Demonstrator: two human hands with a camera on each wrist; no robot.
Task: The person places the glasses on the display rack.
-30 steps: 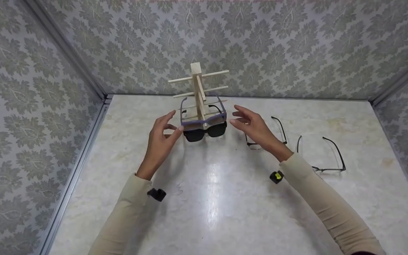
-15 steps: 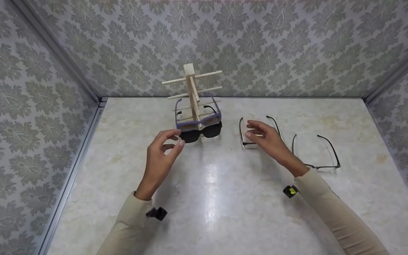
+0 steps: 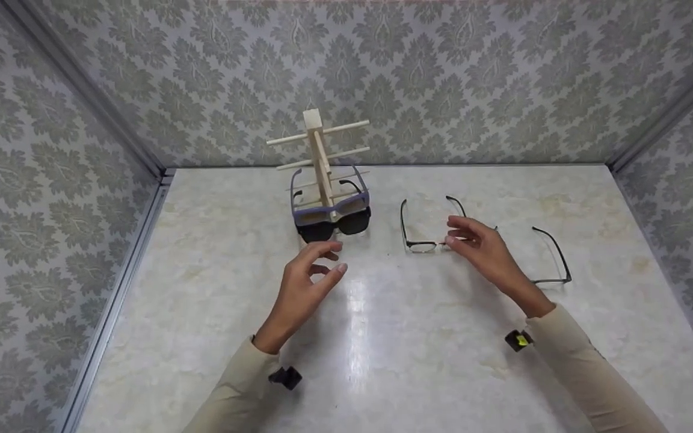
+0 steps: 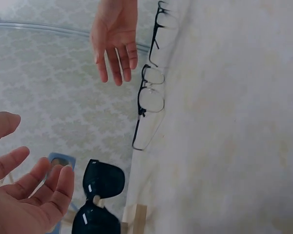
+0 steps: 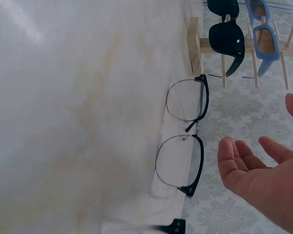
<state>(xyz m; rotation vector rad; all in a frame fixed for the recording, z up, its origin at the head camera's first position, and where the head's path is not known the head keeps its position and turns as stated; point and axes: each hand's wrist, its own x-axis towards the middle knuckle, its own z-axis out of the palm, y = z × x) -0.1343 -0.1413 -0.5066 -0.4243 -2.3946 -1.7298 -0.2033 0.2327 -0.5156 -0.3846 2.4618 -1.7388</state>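
Both hands hover over the table with loosely bent fingers and hold nothing. My left hand (image 3: 301,294) is just in front of the wooden eyewear stand (image 3: 312,120). On its lower rods hang black sunglasses (image 3: 354,224) and, above them, purple-blue sunglasses (image 3: 313,213). In the head view, the fingertips of my right hand (image 3: 485,252) overlap the right part of the dark half-rimmed eyeglasses (image 3: 408,243). These lie with arms spread, lenses toward me; the right wrist view shows a gap between fingers and eyeglasses (image 5: 201,165). A second pair of eyeglasses (image 3: 566,278) lies further right, partly hidden by that hand.
The stand's upper rods (image 3: 346,126) stick out to both sides and bear no eyewear. Patterned wall panels (image 3: 382,72) enclose the back and sides of the marbled table (image 3: 202,300). Metal rails (image 3: 118,288) run along the left edge.
Both hands have drawn back from the stand. The right hand has moved right and toward the person, over the nearer eyeglasses. The left has come forward and right, below the black sunglasses.
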